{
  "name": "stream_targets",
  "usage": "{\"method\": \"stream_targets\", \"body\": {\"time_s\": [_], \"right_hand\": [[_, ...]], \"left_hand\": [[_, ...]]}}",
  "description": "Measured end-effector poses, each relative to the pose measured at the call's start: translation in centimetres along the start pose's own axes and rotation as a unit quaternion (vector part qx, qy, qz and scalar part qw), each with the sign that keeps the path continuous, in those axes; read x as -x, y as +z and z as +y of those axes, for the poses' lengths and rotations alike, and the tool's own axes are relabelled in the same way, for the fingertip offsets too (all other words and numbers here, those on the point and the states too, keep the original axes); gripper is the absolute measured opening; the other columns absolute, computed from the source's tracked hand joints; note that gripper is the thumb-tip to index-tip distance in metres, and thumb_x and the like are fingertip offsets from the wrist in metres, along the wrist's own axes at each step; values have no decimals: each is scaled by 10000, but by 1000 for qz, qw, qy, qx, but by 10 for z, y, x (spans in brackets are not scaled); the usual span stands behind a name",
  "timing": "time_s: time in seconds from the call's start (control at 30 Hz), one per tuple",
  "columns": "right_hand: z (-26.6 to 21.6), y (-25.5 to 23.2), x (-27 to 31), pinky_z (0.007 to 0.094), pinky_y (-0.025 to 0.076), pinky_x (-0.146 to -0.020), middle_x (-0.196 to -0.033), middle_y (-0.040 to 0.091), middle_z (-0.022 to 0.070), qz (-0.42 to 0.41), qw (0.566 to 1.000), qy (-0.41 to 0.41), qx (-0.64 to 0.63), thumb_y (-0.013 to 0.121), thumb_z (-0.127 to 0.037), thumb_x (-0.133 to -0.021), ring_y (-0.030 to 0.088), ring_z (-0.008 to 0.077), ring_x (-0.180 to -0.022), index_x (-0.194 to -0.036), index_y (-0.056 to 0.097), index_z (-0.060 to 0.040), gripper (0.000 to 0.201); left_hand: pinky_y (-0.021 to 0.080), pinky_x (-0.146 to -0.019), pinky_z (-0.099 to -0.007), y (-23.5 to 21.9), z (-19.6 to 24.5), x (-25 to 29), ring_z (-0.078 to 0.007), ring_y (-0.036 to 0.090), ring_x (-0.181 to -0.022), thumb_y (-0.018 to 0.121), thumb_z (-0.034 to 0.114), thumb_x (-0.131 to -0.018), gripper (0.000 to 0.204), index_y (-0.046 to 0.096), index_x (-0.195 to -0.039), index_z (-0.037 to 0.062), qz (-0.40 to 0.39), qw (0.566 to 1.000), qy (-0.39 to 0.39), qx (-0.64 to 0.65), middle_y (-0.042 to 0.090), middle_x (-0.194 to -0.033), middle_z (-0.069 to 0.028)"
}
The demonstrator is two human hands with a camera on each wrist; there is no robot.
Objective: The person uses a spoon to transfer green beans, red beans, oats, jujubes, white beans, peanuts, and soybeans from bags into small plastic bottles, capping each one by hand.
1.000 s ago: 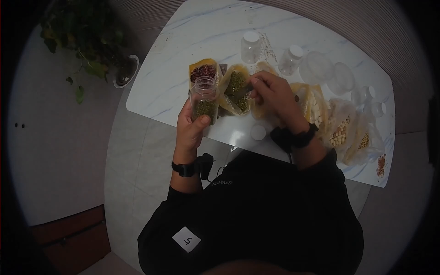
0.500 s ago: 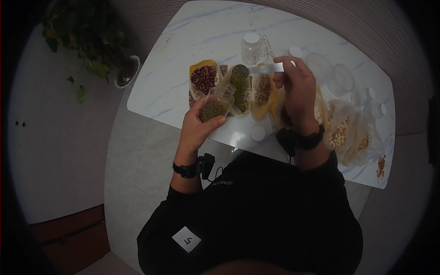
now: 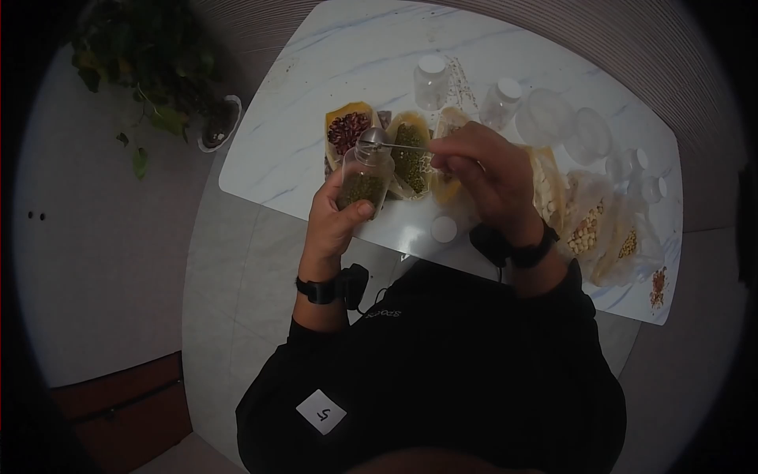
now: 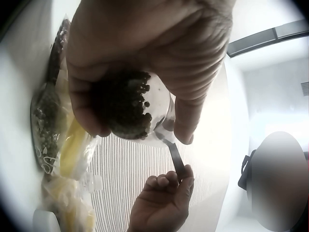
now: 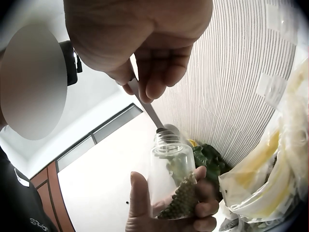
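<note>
My left hand (image 3: 333,217) grips a clear plastic jar (image 3: 368,170) around its lower body, the lidless mouth upward. Green mung beans (image 5: 178,200) fill the jar's lower part, sloping to one side in the right wrist view. A metal spoon (image 3: 401,146) is pinched by its handle in my right hand (image 3: 493,170). Its bowl is tipped at the jar's mouth, the rounded back showing in the head view. Just right of the jar lies an opened bag of mung beans (image 3: 409,154). A bag of dark red beans (image 3: 347,130) sits behind the jar.
Further right are a bag of brown contents (image 3: 450,122), partly hidden by my hand, and bags of pale pieces (image 3: 584,229). Lidded clear jars (image 3: 431,83) stand at the back. A white lid (image 3: 444,229) lies near the table's front edge. Crumbs (image 3: 658,288) are at the right corner.
The spoon came up out of the mung bean bag, then moved left and turned over at the jar's mouth. The jar leaned right half a second ago and is now more upright.
</note>
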State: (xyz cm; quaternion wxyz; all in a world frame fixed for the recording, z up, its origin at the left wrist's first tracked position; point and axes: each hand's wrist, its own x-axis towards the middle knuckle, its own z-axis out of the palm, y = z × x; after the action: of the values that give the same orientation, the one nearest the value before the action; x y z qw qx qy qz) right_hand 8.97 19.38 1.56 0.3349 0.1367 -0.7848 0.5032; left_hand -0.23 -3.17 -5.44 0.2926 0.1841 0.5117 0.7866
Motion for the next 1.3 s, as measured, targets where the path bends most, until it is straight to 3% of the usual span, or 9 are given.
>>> {"method": "stream_targets", "body": {"time_s": [0.1,0.27,0.37,0.57,0.63,0.77,0.93,1.0,1.3], "right_hand": [[-1,-1,-1,296,473,-616,-790,645,65,-11,999,-32,23,639,-95,-893,611,185,-693,-1044,676,-69,158],[1,4,0,292,480,-622,-797,649,76,61,998,-12,-25,626,-94,-902,623,192,-699,-1041,674,-61,151],[5,5,-3,297,489,-635,-794,650,91,113,984,136,-16,598,-108,-920,635,213,-706,-1025,671,-40,146],[30,12,5,252,485,-635,-760,646,56,-33,977,183,103,553,-165,-957,615,121,-668,-1033,656,-16,196],[28,14,3,363,498,-661,-789,668,142,-65,966,218,121,560,-225,-936,656,287,-726,-951,650,-15,230],[36,18,7,346,493,-631,-731,661,135,-99,956,273,48,549,-245,-937,651,262,-663,-938,638,-13,248],[48,13,8,247,468,-564,-653,628,33,-15,921,380,-87,525,-220,-955,594,92,-581,-976,656,-30,232],[46,7,6,230,461,-568,-665,620,17,16,920,377,-106,518,-214,-962,578,77,-590,-981,660,-34,230],[21,-5,-6,202,436,-622,-722,614,17,165,926,277,-197,500,-210,-993,530,59,-632,-1025,655,-27,242]], "left_hand": [[509,-814,-326,7,1,-2,-199,629,-908,820,409,-712,828,461,-1309,-40,9,998,37,-42,620,-1107,-115],[504,-820,-331,0,-5,-2,-202,625,-922,818,415,-714,821,473,-1305,-38,9,998,40,-38,611,-1130,-117],[497,-825,-338,2,-5,-3,-206,615,-945,810,413,-721,812,477,-1308,-38,22,998,52,-31,597,-1161,-119],[487,-826,-347,4,-4,-4,-215,603,-967,797,404,-734,805,467,-1322,-36,31,997,74,-20,582,-1190,-120],[487,-823,-347,6,-4,-4,-216,604,-965,796,401,-736,807,461,-1326,-37,36,996,79,-16,583,-1188,-120],[493,-825,-353,4,-3,-3,-221,613,-961,796,391,-738,811,446,-1334,-34,37,996,82,-17,583,-1188,-124],[498,-838,-361,1,-3,-1,-227,623,-965,801,358,-743,787,449,-1332,-27,38,996,80,-21,582,-1198,-128],[398,-1023,-319,-6,-5,-1,-181,509,-1210,807,194,-752,720,463,-1353,-5,19,999,47,1,542,-1310,-80],[431,-969,-285,10,5,2,-149,554,-1123,818,100,-736,617,542,-1282,19,64,989,31,-132,602,-1214,-65]]}}
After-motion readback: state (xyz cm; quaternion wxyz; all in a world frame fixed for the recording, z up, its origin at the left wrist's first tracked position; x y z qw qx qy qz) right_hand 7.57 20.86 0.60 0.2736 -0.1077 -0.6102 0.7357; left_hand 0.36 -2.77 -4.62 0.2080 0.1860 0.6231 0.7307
